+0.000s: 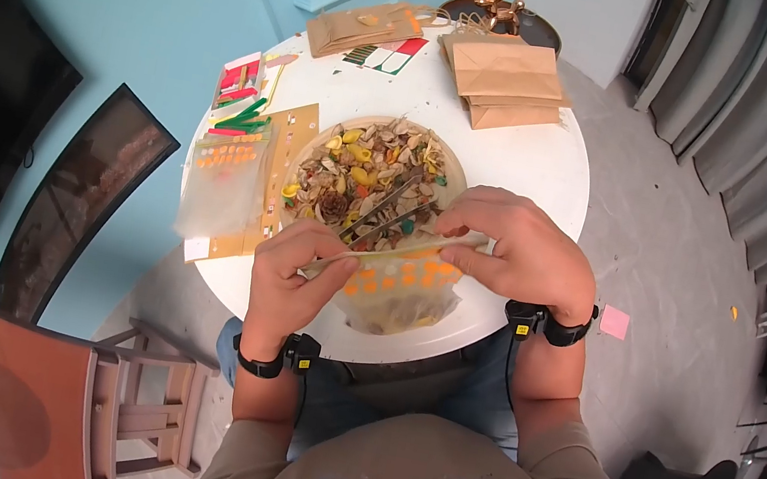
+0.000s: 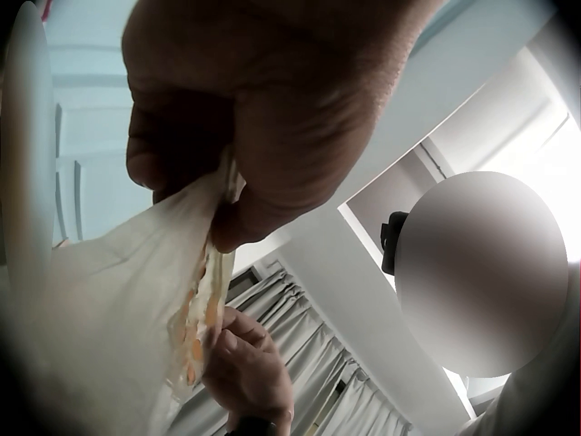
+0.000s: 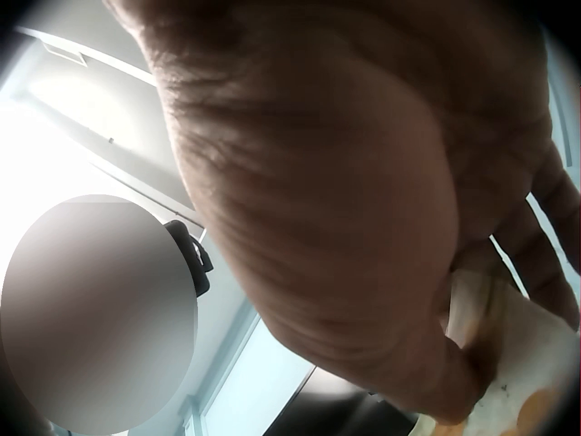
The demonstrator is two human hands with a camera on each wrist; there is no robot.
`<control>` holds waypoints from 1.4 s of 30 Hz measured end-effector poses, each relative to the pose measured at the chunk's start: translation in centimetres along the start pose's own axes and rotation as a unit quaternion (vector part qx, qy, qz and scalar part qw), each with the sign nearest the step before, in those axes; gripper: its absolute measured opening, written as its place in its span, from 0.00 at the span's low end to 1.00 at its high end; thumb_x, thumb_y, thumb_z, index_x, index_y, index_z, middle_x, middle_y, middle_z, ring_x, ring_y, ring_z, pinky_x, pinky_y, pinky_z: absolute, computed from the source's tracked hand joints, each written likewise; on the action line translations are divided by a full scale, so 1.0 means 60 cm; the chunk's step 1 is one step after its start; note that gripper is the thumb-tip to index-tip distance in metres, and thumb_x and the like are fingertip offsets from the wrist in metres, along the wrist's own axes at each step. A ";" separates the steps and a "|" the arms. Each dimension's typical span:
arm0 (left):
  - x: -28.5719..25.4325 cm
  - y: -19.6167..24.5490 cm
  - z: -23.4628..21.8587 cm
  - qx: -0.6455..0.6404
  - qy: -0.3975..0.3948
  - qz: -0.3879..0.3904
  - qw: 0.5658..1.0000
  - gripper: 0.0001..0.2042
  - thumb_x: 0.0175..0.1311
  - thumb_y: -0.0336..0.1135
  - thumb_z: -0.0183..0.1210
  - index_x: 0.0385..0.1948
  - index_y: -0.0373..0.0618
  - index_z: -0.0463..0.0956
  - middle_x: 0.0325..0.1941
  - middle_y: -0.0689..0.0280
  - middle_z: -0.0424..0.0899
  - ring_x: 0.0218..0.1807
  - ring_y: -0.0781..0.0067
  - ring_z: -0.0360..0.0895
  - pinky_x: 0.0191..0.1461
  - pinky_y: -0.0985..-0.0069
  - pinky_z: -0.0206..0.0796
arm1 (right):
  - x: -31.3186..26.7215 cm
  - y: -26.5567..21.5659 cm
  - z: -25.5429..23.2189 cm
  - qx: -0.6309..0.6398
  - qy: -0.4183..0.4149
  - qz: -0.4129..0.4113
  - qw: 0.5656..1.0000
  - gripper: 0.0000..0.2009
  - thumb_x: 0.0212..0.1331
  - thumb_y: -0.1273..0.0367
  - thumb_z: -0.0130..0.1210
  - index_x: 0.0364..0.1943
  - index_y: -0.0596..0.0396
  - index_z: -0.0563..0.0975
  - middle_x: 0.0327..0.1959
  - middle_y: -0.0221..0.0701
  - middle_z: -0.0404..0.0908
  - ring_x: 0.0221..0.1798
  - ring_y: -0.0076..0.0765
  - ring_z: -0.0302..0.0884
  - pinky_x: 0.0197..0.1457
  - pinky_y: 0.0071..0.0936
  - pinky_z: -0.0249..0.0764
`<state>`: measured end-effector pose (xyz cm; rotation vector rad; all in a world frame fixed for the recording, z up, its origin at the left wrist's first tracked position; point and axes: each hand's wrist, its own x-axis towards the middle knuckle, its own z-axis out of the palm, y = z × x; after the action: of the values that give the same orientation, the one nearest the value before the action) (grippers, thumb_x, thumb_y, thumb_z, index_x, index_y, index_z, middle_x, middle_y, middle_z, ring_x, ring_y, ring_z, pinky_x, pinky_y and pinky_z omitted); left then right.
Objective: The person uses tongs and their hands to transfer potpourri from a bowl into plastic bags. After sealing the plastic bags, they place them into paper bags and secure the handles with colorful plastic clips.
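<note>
A translucent pouch with orange printed patches [image 1: 404,284] hangs upright between the two hands, close over the table's near edge. My left hand [image 1: 295,270] pinches one top corner between thumb and fingers. At the other top corner, my right hand [image 1: 526,251] pinches with thumb and forefinger, its other fingers spread in the right wrist view. Brownish contents show through the pouch's lower part. Just beyond it, a round tray [image 1: 457,166] holds dried potpourri [image 1: 355,169] of petals, a pine cone and yellow pieces. Metal tongs [image 1: 386,212] lie on the potpourri, their near end behind the pouch.
Flat pouches [image 1: 222,187] lie over a brown card sheet [image 1: 296,129] at the left, below green and red strips [image 1: 239,119]. Brown paper bags [image 1: 511,73] are stacked at the back right, with more paper bags [image 1: 362,31] at the back left. The round white table [image 1: 527,167] carries everything.
</note>
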<state>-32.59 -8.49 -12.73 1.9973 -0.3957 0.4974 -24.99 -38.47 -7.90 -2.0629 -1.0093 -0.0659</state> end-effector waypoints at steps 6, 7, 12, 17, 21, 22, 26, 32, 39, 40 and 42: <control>0.004 0.007 0.001 0.015 -0.025 -0.014 0.999 0.05 0.63 0.22 0.78 0.36 0.36 0.89 0.39 0.58 0.91 0.42 0.62 0.88 0.47 0.69 0.77 | -0.006 0.001 -0.008 -0.021 -0.009 0.009 1.000 0.04 0.66 0.73 0.73 0.40 0.58 0.88 0.38 0.38 0.89 0.48 0.53 0.88 0.53 0.45 0.82; 0.007 0.007 -0.002 0.014 -0.030 -0.017 0.999 0.06 0.62 0.22 0.77 0.36 0.36 0.89 0.39 0.58 0.91 0.43 0.63 0.88 0.47 0.69 0.77 | -0.007 0.001 -0.008 -0.018 -0.007 0.016 1.000 0.04 0.66 0.73 0.72 0.40 0.58 0.88 0.38 0.38 0.89 0.47 0.52 0.88 0.52 0.45 0.82; 0.074 0.013 -0.040 0.005 -0.158 0.002 0.987 0.15 0.57 0.22 0.76 0.47 0.37 0.89 0.45 0.61 0.89 0.44 0.68 0.84 0.51 0.70 0.77 | -0.017 0.014 -0.025 0.024 -0.035 -0.013 0.999 0.06 0.67 0.71 0.73 0.43 0.58 0.89 0.39 0.37 0.89 0.45 0.51 0.89 0.50 0.44 0.83; 0.276 0.015 0.028 0.129 -0.179 0.021 0.975 0.23 0.67 0.36 0.76 0.61 0.35 0.85 0.50 0.61 0.88 0.47 0.69 0.84 0.55 0.70 0.78 | -0.022 0.026 -0.024 0.064 -0.063 -0.039 0.995 0.09 0.66 0.70 0.73 0.45 0.59 0.89 0.41 0.38 0.90 0.47 0.52 0.89 0.51 0.43 0.83; 0.473 -0.065 0.126 0.257 -0.233 0.038 0.937 0.33 0.72 0.43 0.74 0.74 0.34 0.79 0.59 0.53 0.93 0.50 0.68 0.89 0.57 0.65 0.82 | -0.032 0.042 -0.032 0.086 -0.073 -0.036 0.993 0.09 0.66 0.71 0.73 0.46 0.59 0.88 0.43 0.38 0.90 0.48 0.51 0.90 0.52 0.41 0.83; 0.519 -0.104 0.151 0.292 -0.242 0.063 0.923 0.34 0.72 0.43 0.73 0.76 0.33 0.78 0.61 0.50 0.93 0.50 0.66 0.91 0.57 0.63 0.83 | -0.033 0.050 -0.036 0.093 -0.074 -0.038 0.992 0.09 0.66 0.72 0.73 0.46 0.60 0.88 0.43 0.38 0.90 0.48 0.50 0.90 0.52 0.41 0.83; 0.620 -0.174 0.249 0.280 -0.258 0.021 0.924 0.33 0.71 0.36 0.70 0.76 0.31 0.76 0.62 0.44 0.91 0.50 0.58 0.94 0.53 0.60 0.87 | -0.040 0.077 -0.045 0.186 -0.102 -0.095 0.973 0.07 0.67 0.75 0.72 0.46 0.60 0.87 0.44 0.36 0.90 0.47 0.46 0.89 0.53 0.39 0.83; 0.634 -0.207 0.334 0.132 -0.268 -0.076 0.951 0.31 0.70 0.25 0.60 0.77 0.30 0.74 0.50 0.44 0.93 0.33 0.62 0.94 0.37 0.64 0.86 | -0.042 0.100 -0.045 0.247 -0.113 -0.136 0.953 0.07 0.68 0.75 0.72 0.47 0.61 0.88 0.46 0.36 0.92 0.48 0.47 0.90 0.54 0.39 0.83; 0.676 -0.289 0.331 0.235 -0.187 -0.036 0.953 0.12 0.71 0.29 0.64 0.52 0.36 0.89 0.47 0.47 0.94 0.43 0.54 0.94 0.51 0.59 0.85 | -0.042 0.114 -0.041 0.259 -0.089 -0.132 0.953 0.09 0.69 0.74 0.73 0.49 0.62 0.89 0.47 0.38 0.93 0.50 0.47 0.91 0.56 0.38 0.84; 0.682 -0.305 0.317 0.250 -0.151 0.005 0.956 0.11 0.71 0.30 0.65 0.49 0.37 0.90 0.46 0.47 0.93 0.45 0.54 0.94 0.53 0.60 0.85 | -0.043 0.116 -0.041 0.267 -0.082 -0.133 0.951 0.09 0.69 0.74 0.74 0.50 0.62 0.89 0.47 0.38 0.94 0.50 0.46 0.91 0.57 0.38 0.84; 0.663 -0.257 0.267 0.285 -0.079 0.085 0.951 0.09 0.70 0.31 0.68 0.46 0.38 0.90 0.45 0.49 0.92 0.49 0.53 0.92 0.56 0.60 0.84 | -0.043 0.121 -0.037 0.281 -0.070 -0.136 0.948 0.10 0.68 0.74 0.75 0.50 0.62 0.89 0.48 0.38 0.94 0.51 0.44 0.92 0.58 0.37 0.84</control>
<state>11.83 -18.47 -11.07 2.5871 -0.5754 0.6105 -21.16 -44.14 -12.10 -1.4181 -1.2275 0.2080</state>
